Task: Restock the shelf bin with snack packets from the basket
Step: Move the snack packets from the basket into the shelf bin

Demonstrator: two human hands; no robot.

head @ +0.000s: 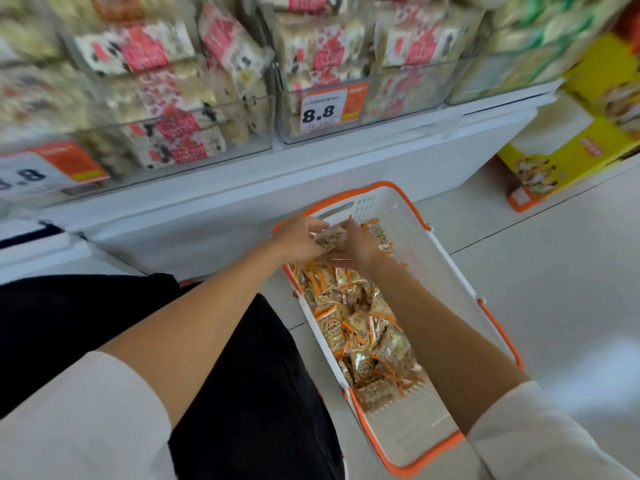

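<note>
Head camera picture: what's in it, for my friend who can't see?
The left hand and right hand hold snack packets over a white, orange-trimmed basket on the floor, with more packets inside. Above, clear shelf bins hold snacks behind an 8.8 price tag.

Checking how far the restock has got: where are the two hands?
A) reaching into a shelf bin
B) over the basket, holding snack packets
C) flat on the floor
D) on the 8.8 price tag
B: the left hand and right hand meet over the far end of the basket, gripping snack packets between them.
</note>
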